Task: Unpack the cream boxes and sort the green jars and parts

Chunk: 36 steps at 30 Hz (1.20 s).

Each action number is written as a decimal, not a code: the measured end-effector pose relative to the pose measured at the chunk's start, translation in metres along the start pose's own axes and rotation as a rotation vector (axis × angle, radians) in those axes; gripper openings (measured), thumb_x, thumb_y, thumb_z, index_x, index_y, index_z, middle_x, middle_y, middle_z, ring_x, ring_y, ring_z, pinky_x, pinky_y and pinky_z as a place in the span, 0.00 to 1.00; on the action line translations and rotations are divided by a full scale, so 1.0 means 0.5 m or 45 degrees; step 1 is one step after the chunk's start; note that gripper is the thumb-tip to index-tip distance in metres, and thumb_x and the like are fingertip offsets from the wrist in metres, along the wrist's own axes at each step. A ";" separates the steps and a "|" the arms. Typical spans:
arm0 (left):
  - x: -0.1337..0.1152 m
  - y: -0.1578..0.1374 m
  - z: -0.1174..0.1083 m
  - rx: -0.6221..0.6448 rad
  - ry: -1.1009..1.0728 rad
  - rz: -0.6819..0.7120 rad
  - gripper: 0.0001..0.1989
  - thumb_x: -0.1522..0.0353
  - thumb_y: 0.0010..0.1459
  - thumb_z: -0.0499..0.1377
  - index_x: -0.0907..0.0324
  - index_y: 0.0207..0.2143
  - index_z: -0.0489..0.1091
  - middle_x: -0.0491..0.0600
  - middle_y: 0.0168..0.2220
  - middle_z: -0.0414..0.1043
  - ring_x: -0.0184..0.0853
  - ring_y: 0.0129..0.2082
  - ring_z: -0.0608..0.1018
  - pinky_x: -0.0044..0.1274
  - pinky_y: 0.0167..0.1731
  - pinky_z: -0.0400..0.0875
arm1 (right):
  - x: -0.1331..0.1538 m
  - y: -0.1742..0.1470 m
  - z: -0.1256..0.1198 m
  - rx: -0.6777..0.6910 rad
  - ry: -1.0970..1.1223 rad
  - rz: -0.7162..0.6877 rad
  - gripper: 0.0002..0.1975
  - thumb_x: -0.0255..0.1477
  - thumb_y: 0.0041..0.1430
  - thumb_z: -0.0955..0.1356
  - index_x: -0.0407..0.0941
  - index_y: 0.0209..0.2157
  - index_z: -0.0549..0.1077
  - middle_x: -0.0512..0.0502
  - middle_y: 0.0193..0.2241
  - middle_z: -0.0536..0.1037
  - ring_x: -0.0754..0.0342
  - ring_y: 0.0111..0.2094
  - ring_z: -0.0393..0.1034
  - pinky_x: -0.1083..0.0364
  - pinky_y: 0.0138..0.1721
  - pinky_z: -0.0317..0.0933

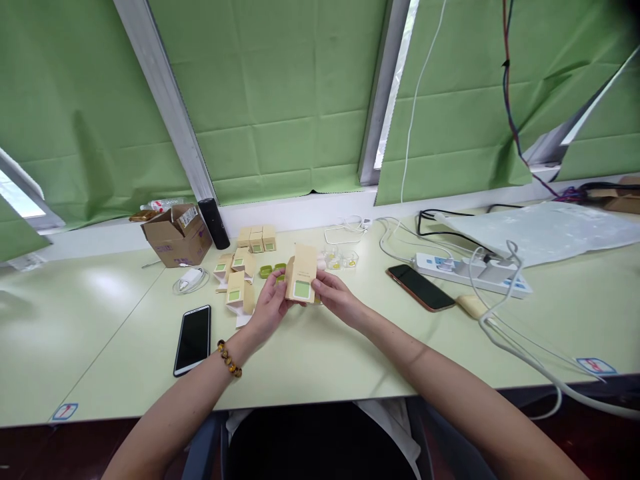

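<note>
Between my two hands, above the table, is a small tan cardboard box [303,270] with a green square on its front and its top flap standing up. My left hand [271,301] grips its left side, and my right hand [339,297] grips the right side with the thumb on the front. Several similar boxes with raised flaps [236,288] stand left of my left hand. Small green cases [266,271] lie just behind it, partly hidden. Clear plastic pieces with yellow bits [345,259] sit behind my right hand.
Closed small boxes [257,239] are stacked at the back, near a black cylinder [214,223] and an open carton [177,237]. Phones lie left [193,339] and right [419,287]. A power strip [473,275] with loose cables [515,333] spreads over the right side.
</note>
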<state>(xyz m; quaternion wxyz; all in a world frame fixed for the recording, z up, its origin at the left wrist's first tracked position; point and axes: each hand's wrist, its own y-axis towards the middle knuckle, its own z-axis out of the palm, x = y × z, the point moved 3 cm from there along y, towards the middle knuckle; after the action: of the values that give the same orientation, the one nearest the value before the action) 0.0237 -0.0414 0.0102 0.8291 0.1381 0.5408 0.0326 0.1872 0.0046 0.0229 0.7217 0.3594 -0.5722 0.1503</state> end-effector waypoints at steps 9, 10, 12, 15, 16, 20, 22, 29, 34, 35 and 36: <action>-0.012 -0.018 -0.005 -0.064 0.459 0.315 0.27 0.55 0.67 0.61 0.54 0.63 0.59 0.59 0.60 0.67 0.43 0.57 0.74 0.38 0.54 0.76 | -0.010 0.000 -0.013 -0.280 0.347 0.112 0.21 0.43 0.51 0.80 0.47 0.40 0.76 0.44 0.42 0.80 0.53 0.35 0.72 0.55 0.31 0.70; -0.012 -0.021 -0.004 -0.047 0.496 0.338 0.28 0.56 0.67 0.61 0.54 0.64 0.59 0.59 0.61 0.65 0.43 0.57 0.74 0.38 0.55 0.75 | -0.011 0.000 -0.014 -0.285 0.352 0.114 0.21 0.43 0.51 0.80 0.46 0.39 0.75 0.44 0.42 0.80 0.53 0.35 0.72 0.55 0.31 0.70; -0.005 -0.023 -0.004 -0.029 0.548 0.337 0.28 0.59 0.68 0.61 0.53 0.65 0.57 0.59 0.62 0.64 0.42 0.56 0.74 0.37 0.55 0.75 | -0.012 0.000 -0.011 -0.273 0.352 0.120 0.21 0.43 0.52 0.79 0.46 0.41 0.75 0.44 0.42 0.80 0.54 0.34 0.73 0.55 0.31 0.71; 0.006 -0.023 -0.008 -0.050 0.603 0.324 0.27 0.60 0.68 0.60 0.52 0.65 0.56 0.59 0.61 0.63 0.43 0.56 0.74 0.37 0.54 0.75 | -0.016 -0.001 -0.005 -0.253 0.332 0.124 0.22 0.44 0.54 0.79 0.46 0.43 0.75 0.45 0.41 0.80 0.54 0.33 0.74 0.55 0.31 0.71; 0.009 -0.023 -0.010 -0.057 0.616 0.326 0.27 0.60 0.68 0.60 0.52 0.65 0.55 0.58 0.61 0.63 0.43 0.56 0.74 0.37 0.53 0.75 | -0.018 -0.001 -0.004 -0.251 0.321 0.122 0.22 0.44 0.54 0.79 0.46 0.43 0.75 0.45 0.41 0.80 0.54 0.33 0.74 0.55 0.31 0.71; 0.013 -0.021 -0.011 -0.053 0.637 0.333 0.27 0.60 0.68 0.60 0.51 0.64 0.54 0.59 0.61 0.62 0.43 0.56 0.74 0.36 0.53 0.75 | -0.027 -0.001 -0.003 -0.267 0.263 0.105 0.23 0.46 0.55 0.78 0.46 0.43 0.74 0.45 0.40 0.80 0.53 0.35 0.75 0.56 0.31 0.70; 0.012 -0.021 -0.009 -0.047 0.631 0.330 0.27 0.59 0.68 0.60 0.51 0.64 0.54 0.59 0.61 0.61 0.44 0.57 0.74 0.36 0.53 0.75 | -0.030 0.000 -0.005 -0.284 0.228 0.098 0.23 0.46 0.55 0.78 0.46 0.44 0.74 0.45 0.39 0.80 0.53 0.36 0.75 0.56 0.31 0.70; 0.006 -0.023 -0.002 -0.018 0.619 0.315 0.28 0.57 0.67 0.61 0.52 0.63 0.53 0.59 0.61 0.61 0.44 0.60 0.73 0.37 0.58 0.70 | -0.026 0.002 -0.003 -0.289 0.128 0.041 0.24 0.47 0.55 0.78 0.47 0.45 0.73 0.44 0.41 0.80 0.54 0.35 0.74 0.56 0.30 0.69; 0.003 -0.020 -0.002 -0.051 0.603 0.304 0.30 0.54 0.65 0.61 0.51 0.62 0.53 0.57 0.58 0.62 0.43 0.57 0.74 0.36 0.56 0.71 | -0.023 0.003 0.000 -0.277 0.069 0.010 0.23 0.47 0.55 0.77 0.48 0.44 0.72 0.45 0.41 0.80 0.53 0.36 0.74 0.55 0.30 0.69; 0.003 -0.019 -0.002 -0.051 0.597 0.306 0.30 0.54 0.65 0.61 0.51 0.62 0.52 0.56 0.57 0.62 0.43 0.57 0.74 0.36 0.56 0.71 | -0.024 0.004 -0.001 -0.277 0.061 0.006 0.23 0.47 0.55 0.77 0.48 0.44 0.72 0.45 0.40 0.80 0.53 0.35 0.74 0.54 0.30 0.69; 0.003 -0.018 -0.001 -0.049 0.591 0.308 0.30 0.55 0.65 0.62 0.51 0.62 0.52 0.56 0.57 0.62 0.43 0.58 0.73 0.36 0.57 0.71 | -0.025 0.005 -0.002 -0.279 0.050 -0.001 0.23 0.47 0.55 0.77 0.48 0.44 0.72 0.45 0.40 0.80 0.54 0.34 0.73 0.54 0.30 0.69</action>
<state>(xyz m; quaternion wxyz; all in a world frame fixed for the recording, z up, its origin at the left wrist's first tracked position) 0.0228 -0.0495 0.0063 0.6755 0.1749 0.6953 0.1724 0.1825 0.0093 0.0120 0.7677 0.2755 -0.5708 0.0938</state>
